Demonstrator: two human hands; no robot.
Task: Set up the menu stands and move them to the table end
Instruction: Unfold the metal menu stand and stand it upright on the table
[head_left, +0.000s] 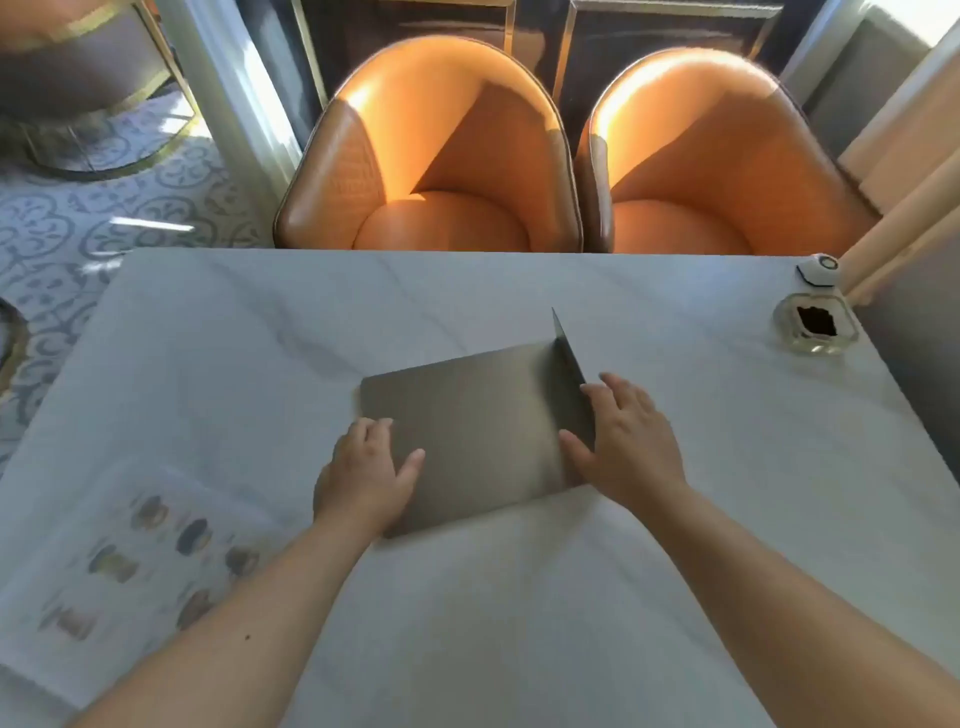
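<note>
A grey metal menu stand (478, 426) lies in the middle of the white marble table (519, 597). Its large panel rests flat and a narrower flap (569, 374) stands up along the right edge. My left hand (363, 478) grips the panel's near-left corner, thumb on top. My right hand (628, 436) holds the upright flap, fingers behind it and thumb on the panel side. A printed menu sheet (130, 561) with several food pictures lies flat at the near left, partly under my left forearm.
Two orange armchairs (441, 156) (727, 166) stand along the far table edge. At the far right corner sit a glass jar (815, 325) with a dark inside and a small white octagonal device (820, 270). Patterned floor lies to the left.
</note>
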